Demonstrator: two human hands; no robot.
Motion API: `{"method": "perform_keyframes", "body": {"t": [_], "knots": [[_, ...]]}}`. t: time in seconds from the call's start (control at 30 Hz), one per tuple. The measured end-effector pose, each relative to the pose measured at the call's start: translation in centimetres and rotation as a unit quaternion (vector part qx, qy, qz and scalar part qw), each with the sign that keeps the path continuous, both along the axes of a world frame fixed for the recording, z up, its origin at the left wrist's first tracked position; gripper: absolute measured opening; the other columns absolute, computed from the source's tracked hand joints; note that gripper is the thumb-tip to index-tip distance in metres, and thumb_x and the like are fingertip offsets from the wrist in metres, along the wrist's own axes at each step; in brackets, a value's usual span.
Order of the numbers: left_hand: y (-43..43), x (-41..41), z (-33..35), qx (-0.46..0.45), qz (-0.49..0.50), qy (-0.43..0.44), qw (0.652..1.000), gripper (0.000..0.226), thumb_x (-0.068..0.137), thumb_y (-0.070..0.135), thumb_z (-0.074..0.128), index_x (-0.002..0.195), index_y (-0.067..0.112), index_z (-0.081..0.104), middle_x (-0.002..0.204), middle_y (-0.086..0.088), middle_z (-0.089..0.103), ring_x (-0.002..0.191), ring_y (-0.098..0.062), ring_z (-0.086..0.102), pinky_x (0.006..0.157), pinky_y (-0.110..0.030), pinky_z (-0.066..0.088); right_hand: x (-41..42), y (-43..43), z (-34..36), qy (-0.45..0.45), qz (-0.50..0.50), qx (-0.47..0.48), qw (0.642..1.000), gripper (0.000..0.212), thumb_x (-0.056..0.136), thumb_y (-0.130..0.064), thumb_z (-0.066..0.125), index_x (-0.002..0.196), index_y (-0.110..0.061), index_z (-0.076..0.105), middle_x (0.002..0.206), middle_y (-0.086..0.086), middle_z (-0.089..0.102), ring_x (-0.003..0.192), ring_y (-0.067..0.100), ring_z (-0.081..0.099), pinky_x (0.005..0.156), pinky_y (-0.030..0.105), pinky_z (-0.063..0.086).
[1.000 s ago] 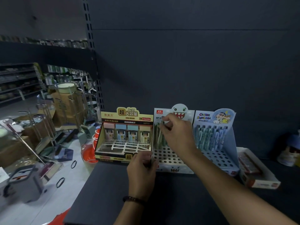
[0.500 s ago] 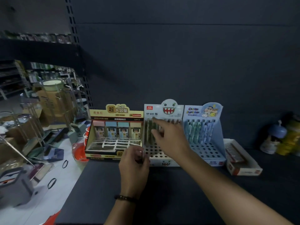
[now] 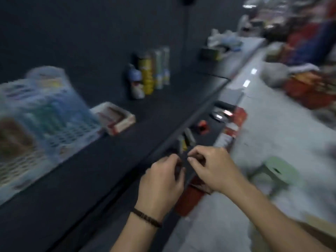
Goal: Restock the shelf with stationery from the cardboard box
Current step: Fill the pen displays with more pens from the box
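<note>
The view is blurred by motion. My left hand point(image 3: 161, 180) and my right hand point(image 3: 212, 168) meet just off the front edge of the dark shelf point(image 3: 91, 170). The left hand's fingers curl round a small dark item point(image 3: 182, 160), too blurred to name. The right hand's thumb and fingertips pinch its other end. The blue pen display point(image 3: 45, 113) stands on the shelf at far left, well away from both hands. A brown cardboard edge point(image 3: 320, 226) shows at lower right behind my right forearm.
A low white and red carton point(image 3: 118, 117) lies on the shelf beside the display, with bottles and cans point(image 3: 149, 75) further back. Below the shelf edge are small red and dark goods point(image 3: 201, 127). A green stool point(image 3: 278, 171) stands on the white floor, and piled goods point(image 3: 309, 82) lie beyond.
The view has swung sharply right, so the displays slid to the left edge. My right hand left the pen display and came down to meet my left hand in front of the shelf.
</note>
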State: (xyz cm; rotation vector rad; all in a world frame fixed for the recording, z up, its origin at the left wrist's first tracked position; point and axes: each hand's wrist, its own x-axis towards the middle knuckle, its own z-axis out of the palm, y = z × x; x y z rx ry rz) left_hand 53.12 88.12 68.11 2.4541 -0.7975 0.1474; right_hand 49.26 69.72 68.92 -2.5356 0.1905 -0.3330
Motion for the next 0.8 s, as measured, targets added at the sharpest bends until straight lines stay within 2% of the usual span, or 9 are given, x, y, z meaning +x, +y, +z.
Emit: {"method": "perform_keyframes", "body": {"t": [0.1,0.17,0.27,0.33,0.4,0.57,0.67,0.8], "knots": [[-7.6,-2.8,-3.5,0.089,-0.096,0.043,0.99,0.021,0.096,0.052,0.055,0.106,0.032,0.053,0.104,0.008,0.066,0.092,-0.027,0.069,0.072,-0.042,0.058,-7.5,-7.8,-4.1,0.124,-0.088,-0.005,0.988,0.026,0.091,-0.049,0.057,0.101,-0.03,0.073,0.09,-0.012,0.075,0.089,0.015,0.072,0.08,0.036,0.057],[-12.1,-5.0,-6.0,0.141,-0.16,0.07,0.975,0.022,0.097,0.052,0.056,0.107,0.032,0.057,0.107,0.008,0.068,0.096,-0.028,0.069,0.076,-0.041,0.059,-13.0,-12.2,-6.5,0.199,-0.138,0.012,0.97,0.022,0.098,-0.046,0.06,0.106,-0.03,0.073,0.091,-0.01,0.075,0.09,0.015,0.07,0.081,0.034,0.056],[-18.6,-8.7,-9.2,0.207,-0.249,0.101,0.941,0.018,0.098,0.051,0.059,0.103,0.034,0.059,0.104,0.01,0.07,0.096,-0.023,0.07,0.076,-0.036,0.057,-22.1,-17.7,-10.9,0.263,-0.24,0.068,0.932,0.025,0.099,-0.046,0.062,0.11,-0.028,0.074,0.097,-0.004,0.077,0.097,0.018,0.07,0.086,0.034,0.056],[-23.0,-11.5,-11.2,0.241,-0.299,0.123,0.915,0.016,0.099,0.051,0.06,0.103,0.036,0.06,0.101,0.012,0.068,0.095,-0.019,0.069,0.079,-0.037,0.058,-28.2,-20.9,-14.3,0.303,-0.3,0.119,0.896,0.026,0.098,-0.045,0.062,0.102,-0.022,0.075,0.104,0.001,0.078,0.1,0.022,0.07,0.087,0.035,0.058],[-27.4,-14.3,-13.2,0.278,-0.342,0.131,0.888,0.016,0.1,0.051,0.059,0.104,0.036,0.061,0.098,0.014,0.066,0.094,-0.013,0.066,0.08,-0.038,0.059,-34.2,-24.0,-17.6,0.331,-0.353,0.161,0.86,0.029,0.097,-0.044,0.059,0.096,-0.02,0.075,0.105,0.002,0.077,0.099,0.025,0.072,0.086,0.04,0.061],[-37.7,-20.7,-19.0,0.335,-0.388,0.137,0.848,0.014,0.101,0.051,0.057,0.102,0.038,0.061,0.095,0.016,0.064,0.086,-0.005,0.062,0.074,-0.032,0.057,-44.8,-31.8,-23.1,0.348,-0.436,0.208,0.804,0.026,0.1,-0.041,0.064,0.109,-0.021,0.078,0.11,0.002,0.077,0.099,0.022,0.07,0.086,0.035,0.058],[-44.3,-24.3,-23.2,0.36,-0.415,0.151,0.821,0.013,0.103,0.049,0.055,0.106,0.038,0.062,0.1,0.016,0.063,0.089,-0.005,0.059,0.071,-0.027,0.051,-48.9,-37.6,-26.6,0.36,-0.461,0.228,0.779,0.03,0.099,-0.044,0.064,0.117,-0.022,0.075,0.114,0.0,0.075,0.101,0.02,0.068,0.087,0.036,0.057],[-52.9,-27.6,-29.8,0.374,-0.438,0.189,0.795,0.015,0.104,0.046,0.054,0.11,0.036,0.062,0.105,0.014,0.061,0.094,-0.007,0.059,0.078,-0.026,0.053,-51.4,-45.6,-32.5,0.383,-0.483,0.261,0.743,0.036,0.098,-0.043,0.067,0.126,-0.021,0.07,0.121,0.003,0.072,0.106,0.023,0.067,0.091,0.039,0.057]]}}
